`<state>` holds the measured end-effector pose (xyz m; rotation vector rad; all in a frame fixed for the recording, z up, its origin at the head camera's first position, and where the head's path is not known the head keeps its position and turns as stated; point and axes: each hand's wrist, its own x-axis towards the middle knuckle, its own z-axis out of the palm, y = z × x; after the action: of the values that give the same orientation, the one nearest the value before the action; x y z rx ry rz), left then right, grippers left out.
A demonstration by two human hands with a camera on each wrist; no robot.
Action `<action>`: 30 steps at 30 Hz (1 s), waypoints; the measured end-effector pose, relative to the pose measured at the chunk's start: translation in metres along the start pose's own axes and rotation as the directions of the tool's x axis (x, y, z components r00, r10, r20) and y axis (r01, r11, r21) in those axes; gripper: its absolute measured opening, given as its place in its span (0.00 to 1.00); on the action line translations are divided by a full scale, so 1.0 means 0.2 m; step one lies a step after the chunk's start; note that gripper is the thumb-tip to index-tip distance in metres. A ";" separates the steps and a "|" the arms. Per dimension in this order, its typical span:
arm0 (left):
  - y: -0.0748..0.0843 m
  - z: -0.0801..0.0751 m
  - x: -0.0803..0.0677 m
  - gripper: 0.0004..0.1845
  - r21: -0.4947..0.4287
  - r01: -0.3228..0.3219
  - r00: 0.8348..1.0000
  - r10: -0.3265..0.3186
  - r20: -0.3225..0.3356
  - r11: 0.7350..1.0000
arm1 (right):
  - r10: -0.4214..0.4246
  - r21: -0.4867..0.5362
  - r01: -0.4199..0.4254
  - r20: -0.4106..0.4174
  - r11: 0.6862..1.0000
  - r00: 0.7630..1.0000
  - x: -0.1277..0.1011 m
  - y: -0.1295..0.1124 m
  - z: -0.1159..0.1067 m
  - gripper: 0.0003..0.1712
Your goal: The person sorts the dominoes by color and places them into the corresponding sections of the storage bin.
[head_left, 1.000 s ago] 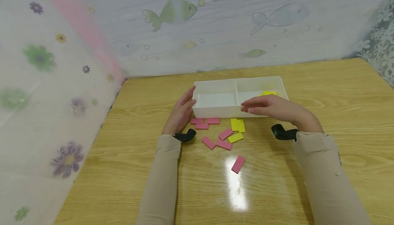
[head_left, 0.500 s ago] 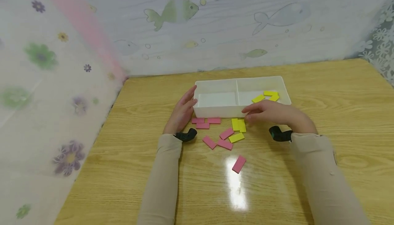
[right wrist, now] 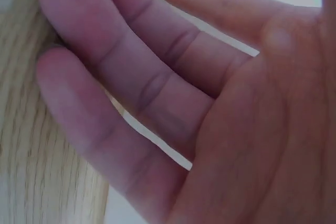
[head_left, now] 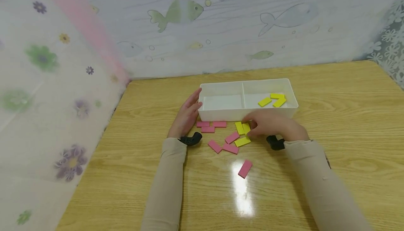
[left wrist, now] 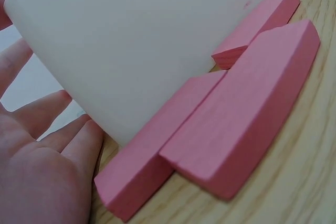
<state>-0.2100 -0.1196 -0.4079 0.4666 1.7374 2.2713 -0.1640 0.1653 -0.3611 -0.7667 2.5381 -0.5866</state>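
Partly, right hand [head_left: 271, 127] hides yellow blocks [head_left: 242, 128].

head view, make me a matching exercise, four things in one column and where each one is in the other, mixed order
Things:
1. left hand
2. right hand
3. lone pink block
4. white tray

Places:
A. on the table alone, nearest the person
B. fingers on the yellow blocks in front of the tray
C. against the tray's left end
D. on the table, three yellow blocks in its right compartment

Pairs: 1-C, 2-B, 3-A, 4-D
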 end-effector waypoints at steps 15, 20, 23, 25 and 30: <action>0.06 0.04 -0.02 0.30 0.052 0.023 1.000 -0.023 0.008 0.998 | 0.016 0.020 -0.016 -0.027 1.000 0.999 0.01 -0.03 0.02 0.22; 0.06 0.04 -0.02 0.29 0.061 0.019 1.000 -0.019 0.008 0.998 | 0.036 0.042 -0.035 -0.022 0.999 0.999 0.01 -0.03 0.02 0.22; 0.06 0.04 -0.03 0.29 0.066 0.021 1.000 -0.022 0.005 0.998 | 0.047 0.041 -0.046 -0.019 0.998 0.999 0.01 -0.03 0.02 0.22; 0.06 0.04 -0.03 0.30 0.065 0.022 1.000 -0.023 0.005 0.998 | 0.051 0.041 -0.050 -0.019 0.998 0.999 0.01 -0.03 0.02 0.22; 0.06 0.04 -0.03 0.30 0.057 0.018 1.000 -0.018 0.010 0.998 | 0.052 0.037 -0.052 -0.021 0.998 0.998 0.01 -0.05 0.02 0.22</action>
<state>-0.2011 -0.1175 -0.3952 0.4714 1.7983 2.2082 -0.1589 0.1566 -0.3601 -0.6832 2.5519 -0.6252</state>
